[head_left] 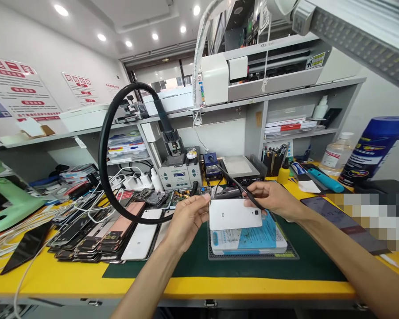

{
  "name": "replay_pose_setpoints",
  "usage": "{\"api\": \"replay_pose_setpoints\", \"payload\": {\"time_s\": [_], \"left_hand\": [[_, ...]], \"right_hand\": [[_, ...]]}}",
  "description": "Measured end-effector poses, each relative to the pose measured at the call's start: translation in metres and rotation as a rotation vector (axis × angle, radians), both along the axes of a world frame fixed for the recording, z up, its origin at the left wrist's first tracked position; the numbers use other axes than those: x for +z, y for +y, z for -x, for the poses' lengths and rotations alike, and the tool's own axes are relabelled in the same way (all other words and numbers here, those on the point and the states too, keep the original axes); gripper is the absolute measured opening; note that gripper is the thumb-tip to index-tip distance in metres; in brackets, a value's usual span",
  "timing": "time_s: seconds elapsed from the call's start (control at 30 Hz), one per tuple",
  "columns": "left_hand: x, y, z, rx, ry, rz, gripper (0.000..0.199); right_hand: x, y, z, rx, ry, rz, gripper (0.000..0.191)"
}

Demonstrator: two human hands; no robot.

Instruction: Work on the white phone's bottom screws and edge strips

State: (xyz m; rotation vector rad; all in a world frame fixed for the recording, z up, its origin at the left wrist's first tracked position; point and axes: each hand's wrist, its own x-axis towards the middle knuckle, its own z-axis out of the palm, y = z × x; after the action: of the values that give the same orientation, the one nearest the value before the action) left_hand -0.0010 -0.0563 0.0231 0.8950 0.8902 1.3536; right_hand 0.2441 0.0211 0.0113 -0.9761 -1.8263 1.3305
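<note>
Gripping white Mi smartphone (234, 215) by its left end with left hand (188, 221), center of frame. Pinching slim black tool or cord (241, 186) in right hand (275, 200), exact type unclear; also reaching the phone's right end with those fingers, can't tell how firmly. Showing phone back, logo left, camera right. Holding it above blue-and-white case (252, 244); can't tell if touching. Below case, lower center: gray perforated pad (235, 257) on green mat (186, 271), over yellow tabletop (219, 288). Left of center: black hose (103, 155), looping from hot-air rework station (177, 175). Lower left: stacked phones and phone parts (114, 235), next to white phone (141, 237) lying back up. Right side: blue spray can (372, 150), just beside clear bottle (337, 155); near center right, small yellow bottle (283, 175). Upper right: LED lamp (365, 48)
</note>
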Motion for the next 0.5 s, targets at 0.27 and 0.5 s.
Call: {"api": "replay_pose_setpoints", "payload": {"time_s": [0.27,0.5], "left_hand": [[0.000,0.013,0.003,-0.004,0.123,-0.011,0.025],[-0.004,0.028,0.000,-0.450,0.031,0.258,0.036]], "right_hand": [[-0.002,0.006,-0.004,-0.018,-0.019,0.003,0.043],[0.000,0.008,-0.007,0.012,-0.045,0.009,0.042]]}}
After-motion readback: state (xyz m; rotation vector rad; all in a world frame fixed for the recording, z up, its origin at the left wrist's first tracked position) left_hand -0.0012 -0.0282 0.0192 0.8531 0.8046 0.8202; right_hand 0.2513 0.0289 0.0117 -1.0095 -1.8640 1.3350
